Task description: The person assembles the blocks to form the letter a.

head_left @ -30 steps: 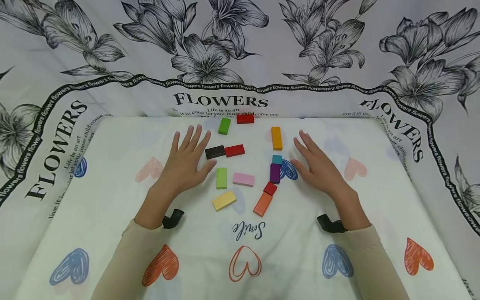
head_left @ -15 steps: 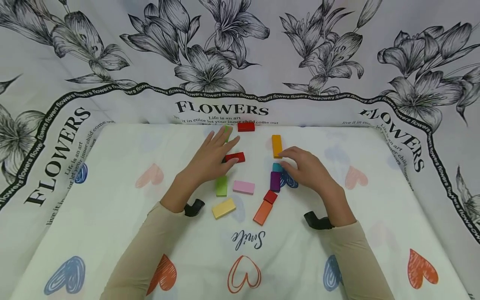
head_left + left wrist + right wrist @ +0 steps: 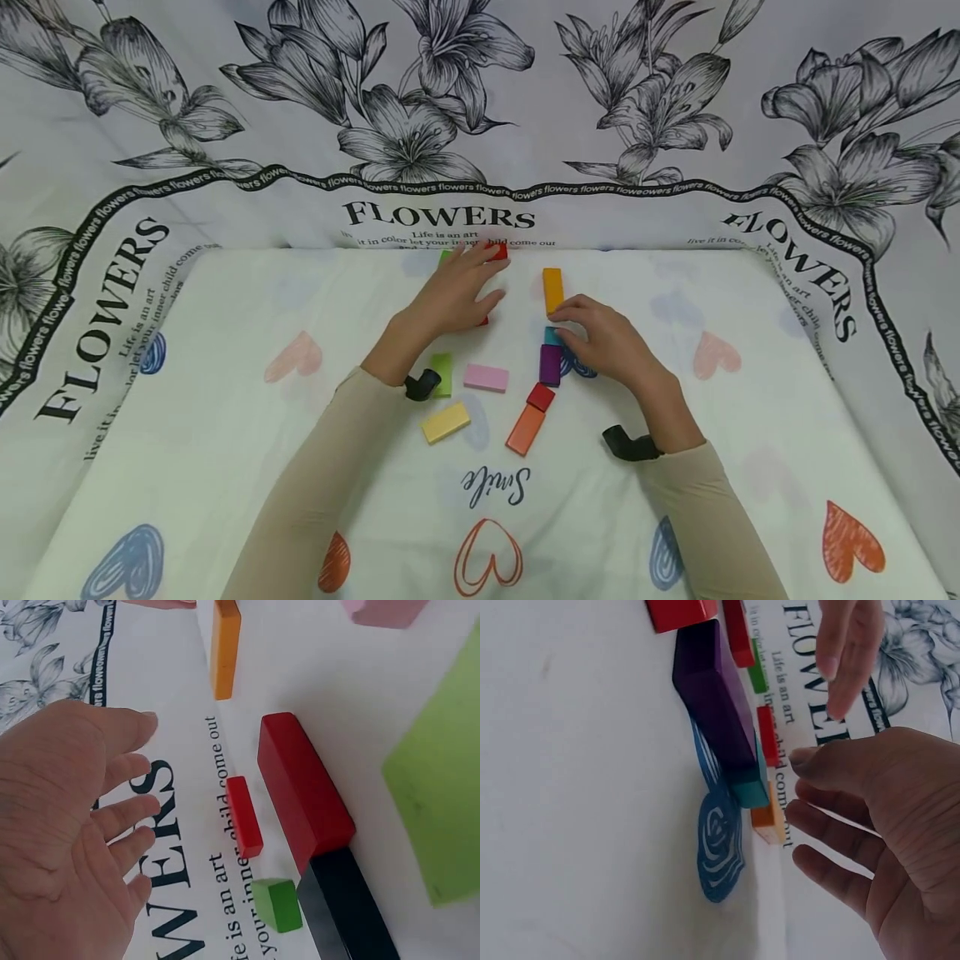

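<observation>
In the head view my left hand (image 3: 457,293) is held over the far-left blocks, fingers spread. Its fingertips overlap the far red block (image 3: 501,251) and the green block (image 3: 445,256). Under it lie a black block (image 3: 346,907) and a red block (image 3: 306,787) end to end, mostly hidden from the head view. Nothing sits in that palm in the left wrist view. My right hand (image 3: 611,343) has loosely bent fingers, its fingertips right at the near end of the amber block (image 3: 552,287). Its thumb is beside the teal block (image 3: 552,336), which adjoins a purple block (image 3: 550,365).
Nearer lie a small red block (image 3: 540,397) touching an orange block (image 3: 525,430), a pink block (image 3: 486,378), a lime block (image 3: 445,373) and a yellow block (image 3: 446,423). Black curved pieces (image 3: 628,443) show by both wrists. A heart-printed cloth (image 3: 585,517) covers the table.
My left hand has moved right and away from me, from beside the black block to over the far blocks. The right hand has moved in to the amber block, its fingers bending. The blocks have stayed put.
</observation>
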`<state>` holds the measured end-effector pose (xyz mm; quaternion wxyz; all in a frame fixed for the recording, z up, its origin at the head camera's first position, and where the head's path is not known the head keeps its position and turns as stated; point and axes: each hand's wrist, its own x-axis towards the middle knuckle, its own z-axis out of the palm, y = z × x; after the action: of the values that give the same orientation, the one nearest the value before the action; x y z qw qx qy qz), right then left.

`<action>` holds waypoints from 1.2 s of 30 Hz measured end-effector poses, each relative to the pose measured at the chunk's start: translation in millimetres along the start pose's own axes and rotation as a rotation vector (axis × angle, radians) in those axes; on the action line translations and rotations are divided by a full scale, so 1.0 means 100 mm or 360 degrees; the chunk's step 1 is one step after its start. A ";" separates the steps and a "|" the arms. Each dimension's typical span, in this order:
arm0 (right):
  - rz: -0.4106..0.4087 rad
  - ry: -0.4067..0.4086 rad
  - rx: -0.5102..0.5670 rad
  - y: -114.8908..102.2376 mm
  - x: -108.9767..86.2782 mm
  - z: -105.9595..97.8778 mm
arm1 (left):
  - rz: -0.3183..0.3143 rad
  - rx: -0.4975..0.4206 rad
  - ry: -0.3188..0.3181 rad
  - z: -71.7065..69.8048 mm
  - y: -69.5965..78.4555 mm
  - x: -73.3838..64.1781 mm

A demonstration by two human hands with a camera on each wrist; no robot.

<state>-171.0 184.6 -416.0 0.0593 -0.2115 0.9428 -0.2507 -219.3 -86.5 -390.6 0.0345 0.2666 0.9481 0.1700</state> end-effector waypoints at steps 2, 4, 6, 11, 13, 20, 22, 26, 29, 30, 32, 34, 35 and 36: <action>-0.0008 -0.0023 0.0000 0.00 0.02 0.02 | 0.0000 0.0022 -0.0024 0.01 0.00 0.06; -0.0006 -0.0036 -0.0005 -0.01 0.03 0.03 | 0.0009 0.0046 -0.0051 0.02 0.00 0.12; 0.0001 -0.0037 -0.0002 -0.01 0.02 0.04 | 0.0030 0.0058 -0.0074 0.02 0.01 0.17; 0.0025 -0.0008 0.0033 0.02 -0.01 0.03 | 0.0077 0.0032 -0.0161 0.08 0.13 0.34; 0.0019 -0.0010 0.0049 0.01 0.00 0.02 | 0.0097 0.0035 -0.0196 0.12 0.17 0.41; -0.0063 -0.0086 0.0008 -0.03 0.01 0.03 | 0.0133 -0.0013 -0.0259 0.24 0.30 0.59; -0.0101 -0.0087 -0.0009 -0.04 0.01 0.04 | 0.0155 -0.0016 -0.0272 0.27 0.33 0.63; -0.0132 -0.0091 -0.0030 -0.03 0.02 0.03 | 0.0185 0.0040 -0.0319 0.32 0.39 0.68; -0.0129 -0.0101 -0.0027 -0.01 0.01 0.02 | 0.0171 0.0070 -0.0362 0.36 0.43 0.71; -0.0129 -0.0103 -0.0025 0.00 0.01 0.02 | 0.0167 0.0073 -0.0377 0.37 0.45 0.73; -0.0133 -0.0112 -0.0022 0.02 0.00 0.01 | 0.0165 0.0089 -0.0401 0.39 0.46 0.75; -0.0151 -0.0118 -0.0009 0.03 0.00 0.01 | 0.0159 0.0119 -0.0415 0.41 0.47 0.76; -0.0166 -0.0119 0.0002 0.04 0.00 0.02 | 0.0151 0.0135 -0.0418 0.42 0.46 0.76; -0.0182 -0.0122 0.0015 0.04 0.01 0.02 | 0.0141 0.0155 -0.0418 0.42 0.45 0.76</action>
<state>-172.9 186.3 -419.7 0.0818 -0.2743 0.9250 -0.2497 -256.0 1.8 -412.9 0.1377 0.3294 0.9299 0.0888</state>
